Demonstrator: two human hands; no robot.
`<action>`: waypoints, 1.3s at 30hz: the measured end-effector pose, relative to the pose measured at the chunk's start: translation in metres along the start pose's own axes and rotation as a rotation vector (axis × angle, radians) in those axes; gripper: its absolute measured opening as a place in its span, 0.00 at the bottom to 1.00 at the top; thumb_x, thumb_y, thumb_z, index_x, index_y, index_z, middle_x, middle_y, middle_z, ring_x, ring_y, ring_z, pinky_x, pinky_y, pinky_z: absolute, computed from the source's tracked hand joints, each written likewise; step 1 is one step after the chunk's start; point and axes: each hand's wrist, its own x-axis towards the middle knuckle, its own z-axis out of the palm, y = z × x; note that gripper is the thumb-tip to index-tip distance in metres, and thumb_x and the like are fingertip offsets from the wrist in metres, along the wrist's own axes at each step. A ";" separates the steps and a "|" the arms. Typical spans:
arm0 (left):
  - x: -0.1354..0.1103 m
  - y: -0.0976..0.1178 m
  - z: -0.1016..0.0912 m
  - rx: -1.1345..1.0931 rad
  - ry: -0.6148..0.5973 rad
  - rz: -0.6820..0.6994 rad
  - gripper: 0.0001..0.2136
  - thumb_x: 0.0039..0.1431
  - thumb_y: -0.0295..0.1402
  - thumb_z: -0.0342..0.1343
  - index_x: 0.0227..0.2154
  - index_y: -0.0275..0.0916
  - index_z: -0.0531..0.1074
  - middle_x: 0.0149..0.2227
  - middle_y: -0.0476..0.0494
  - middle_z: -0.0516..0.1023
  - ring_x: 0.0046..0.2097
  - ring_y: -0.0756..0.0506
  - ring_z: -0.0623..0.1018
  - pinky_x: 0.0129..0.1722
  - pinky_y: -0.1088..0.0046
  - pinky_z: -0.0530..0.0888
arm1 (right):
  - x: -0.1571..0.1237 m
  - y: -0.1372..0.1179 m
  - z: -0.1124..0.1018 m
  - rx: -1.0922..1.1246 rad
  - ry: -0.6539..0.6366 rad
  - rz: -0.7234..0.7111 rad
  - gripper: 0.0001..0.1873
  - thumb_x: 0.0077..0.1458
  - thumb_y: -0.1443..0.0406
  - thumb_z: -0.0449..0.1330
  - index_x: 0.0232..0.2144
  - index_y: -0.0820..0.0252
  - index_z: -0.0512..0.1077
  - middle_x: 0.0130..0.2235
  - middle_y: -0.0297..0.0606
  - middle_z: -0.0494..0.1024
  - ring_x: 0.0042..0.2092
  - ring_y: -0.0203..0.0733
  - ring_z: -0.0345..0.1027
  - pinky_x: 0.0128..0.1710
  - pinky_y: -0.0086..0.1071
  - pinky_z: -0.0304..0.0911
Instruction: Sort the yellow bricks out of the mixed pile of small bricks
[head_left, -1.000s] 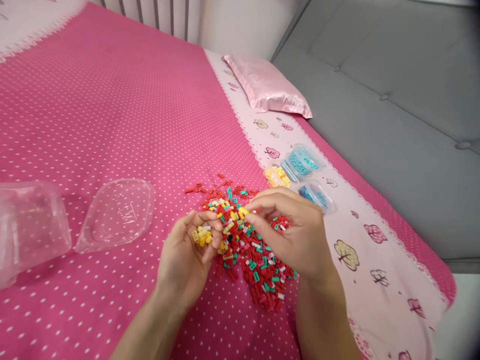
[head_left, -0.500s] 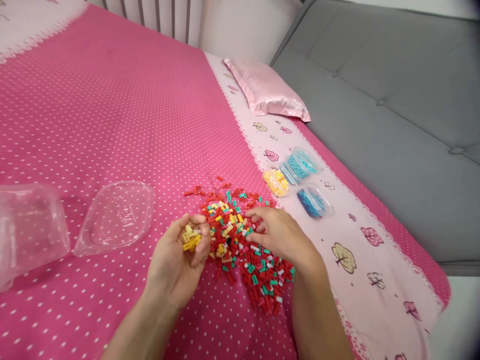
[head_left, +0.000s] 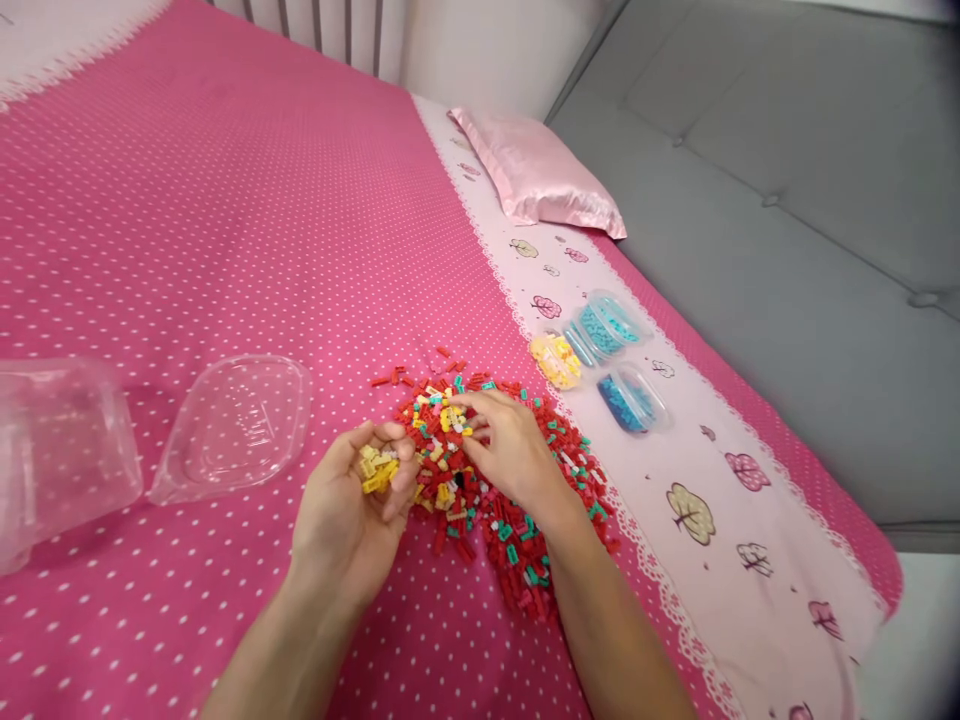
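Left hand, centre frame, is cupped palm up, fingers curled round yellow bricks. Right hand lies on the pile just right of it, fingertips among loose yellow pieces near the pile's upper edge. Whether they pinch one cannot be told.

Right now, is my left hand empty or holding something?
Holding: the left hand is cupped palm-up with a small heap of yellow bricks resting in its fingers.

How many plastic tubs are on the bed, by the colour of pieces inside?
Tub of yellow pieces: 1
Tub of turquoise pieces: 1
Tub of dark blue pieces: 1
Empty clear tub: 1
Total: 4
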 end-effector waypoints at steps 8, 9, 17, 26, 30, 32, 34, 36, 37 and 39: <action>0.002 -0.002 -0.001 0.000 -0.002 0.000 0.13 0.59 0.27 0.40 0.22 0.34 0.65 0.19 0.47 0.63 0.17 0.54 0.59 0.14 0.81 0.60 | -0.001 0.008 -0.023 -0.189 0.023 0.210 0.16 0.49 0.72 0.58 0.40 0.53 0.75 0.36 0.34 0.80 0.38 0.41 0.74 0.44 0.38 0.67; 0.002 -0.002 -0.001 -0.003 -0.006 0.003 0.13 0.59 0.27 0.40 0.23 0.34 0.65 0.20 0.47 0.63 0.17 0.54 0.59 0.15 0.81 0.60 | -0.001 0.008 -0.026 -0.206 0.023 0.216 0.17 0.49 0.72 0.58 0.40 0.52 0.75 0.37 0.34 0.81 0.39 0.41 0.74 0.45 0.38 0.67; 0.001 -0.003 0.001 -0.019 0.002 0.021 0.13 0.58 0.26 0.40 0.23 0.34 0.66 0.21 0.46 0.65 0.17 0.54 0.60 0.14 0.81 0.61 | -0.004 0.006 -0.032 -0.220 0.040 0.213 0.18 0.51 0.73 0.54 0.42 0.52 0.75 0.42 0.34 0.80 0.45 0.41 0.74 0.50 0.38 0.65; 0.001 -0.004 0.001 -0.040 0.038 0.028 0.13 0.58 0.25 0.41 0.23 0.32 0.68 0.22 0.43 0.68 0.19 0.54 0.65 0.15 0.82 0.64 | -0.006 0.006 -0.035 -0.098 0.176 0.188 0.17 0.54 0.70 0.54 0.45 0.55 0.73 0.44 0.37 0.79 0.46 0.42 0.73 0.51 0.39 0.65; -0.001 -0.005 0.005 -0.024 0.023 -0.056 0.13 0.59 0.25 0.41 0.25 0.30 0.70 0.24 0.40 0.72 0.22 0.52 0.70 0.17 0.82 0.68 | -0.010 -0.016 -0.036 0.086 0.183 -0.020 0.16 0.56 0.69 0.53 0.46 0.55 0.71 0.46 0.35 0.78 0.48 0.39 0.72 0.50 0.37 0.66; -0.002 -0.006 0.007 -0.006 -0.018 -0.103 0.13 0.60 0.26 0.42 0.28 0.29 0.71 0.25 0.39 0.73 0.22 0.52 0.71 0.17 0.82 0.68 | -0.014 -0.030 -0.036 0.137 0.164 -0.114 0.16 0.57 0.69 0.52 0.47 0.54 0.71 0.47 0.34 0.77 0.48 0.37 0.71 0.50 0.37 0.66; -0.003 -0.006 0.007 -0.006 -0.052 -0.148 0.13 0.60 0.26 0.42 0.30 0.29 0.71 0.26 0.39 0.74 0.22 0.52 0.72 0.17 0.82 0.69 | -0.019 -0.043 -0.035 0.148 0.150 -0.189 0.16 0.58 0.69 0.52 0.47 0.53 0.71 0.47 0.33 0.77 0.49 0.36 0.70 0.51 0.36 0.66; -0.003 -0.007 0.007 -0.025 -0.064 -0.183 0.12 0.60 0.26 0.42 0.32 0.30 0.71 0.25 0.40 0.74 0.22 0.52 0.73 0.17 0.81 0.70 | -0.023 -0.052 -0.034 0.138 0.143 -0.255 0.16 0.58 0.69 0.52 0.46 0.52 0.71 0.47 0.32 0.77 0.50 0.36 0.69 0.52 0.35 0.65; -0.003 -0.007 0.007 -0.038 -0.065 -0.194 0.12 0.60 0.26 0.42 0.32 0.31 0.71 0.25 0.41 0.74 0.22 0.52 0.73 0.17 0.81 0.70 | -0.025 -0.055 -0.033 0.129 0.139 -0.282 0.16 0.58 0.69 0.52 0.47 0.51 0.71 0.47 0.31 0.77 0.51 0.36 0.68 0.53 0.36 0.64; -0.003 -0.006 0.007 -0.051 -0.063 -0.211 0.12 0.61 0.27 0.42 0.32 0.31 0.71 0.23 0.42 0.73 0.21 0.52 0.72 0.17 0.81 0.71 | -0.027 -0.059 -0.032 0.107 0.136 -0.317 0.17 0.58 0.69 0.53 0.47 0.50 0.71 0.48 0.30 0.76 0.53 0.37 0.67 0.55 0.37 0.63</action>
